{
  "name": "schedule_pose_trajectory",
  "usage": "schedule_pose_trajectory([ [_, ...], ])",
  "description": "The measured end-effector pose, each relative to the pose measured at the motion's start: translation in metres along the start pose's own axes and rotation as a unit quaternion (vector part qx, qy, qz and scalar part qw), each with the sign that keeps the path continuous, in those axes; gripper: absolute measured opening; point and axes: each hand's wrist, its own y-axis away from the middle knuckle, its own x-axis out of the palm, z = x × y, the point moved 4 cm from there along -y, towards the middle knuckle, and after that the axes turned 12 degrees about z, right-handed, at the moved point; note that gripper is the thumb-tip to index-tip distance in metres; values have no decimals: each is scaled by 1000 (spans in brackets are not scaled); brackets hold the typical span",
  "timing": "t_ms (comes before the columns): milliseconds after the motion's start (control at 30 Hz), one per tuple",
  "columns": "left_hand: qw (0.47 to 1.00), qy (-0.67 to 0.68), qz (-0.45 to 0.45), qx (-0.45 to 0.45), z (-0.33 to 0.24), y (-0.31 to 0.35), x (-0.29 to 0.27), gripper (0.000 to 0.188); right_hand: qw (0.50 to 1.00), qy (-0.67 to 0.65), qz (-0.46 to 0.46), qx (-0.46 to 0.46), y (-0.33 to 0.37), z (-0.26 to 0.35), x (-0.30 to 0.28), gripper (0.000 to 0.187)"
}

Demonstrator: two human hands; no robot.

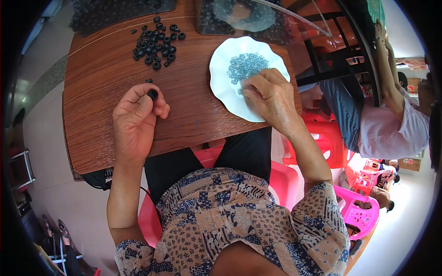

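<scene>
Between the thumb and fingers of my left hand is a small round black part, held above the wooden table. My right hand reaches over a white plate with a wavy rim, its fingertips pinched together at the plate's surface. Beside those fingertips lies a heap of small clear bluish rings or beads. What the right fingertips hold, if anything, is too small to make out. Farther off, a loose pile of black knob-like parts sits on the left side of the table.
The brown wooden table ends just before my lap. Dark trays of small parts stand along its far edge, one dark tray at left. A black frame and another person in a light shirt are at right, near red and pink plastic chairs.
</scene>
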Motion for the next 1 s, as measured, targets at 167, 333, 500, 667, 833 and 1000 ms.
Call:
schedule_pose_trajectory([
  [167, 1000, 9, -3, -1, 0, 0, 0, 21, 999, 41, -2, 6, -3, 2, 4, 12],
  [333, 1000, 11, 1, -2, 0, -1, -2, 20, 999, 51, 5, -20, -5, 6, 5, 12],
  [500, 1000, 6, -13, -4, -1, -2, 1, 18, 999, 3, -19, -31, -1, 10, -1, 15],
  [667, 1000, 24, -7, -15, 3, 4, 9, 16, 991, -132, -26, -24, -4, 32, -12, 14],
  [833, 994, 99, 13, -40, 12, 2, 22, 19, 961, -270, 1, -55, -22, 68, -16, 14],
  [1000, 995, 88, -4, -38, 14, 5, 24, 21, 951, -283, -13, -123, -35, 93, -14, 15],
])
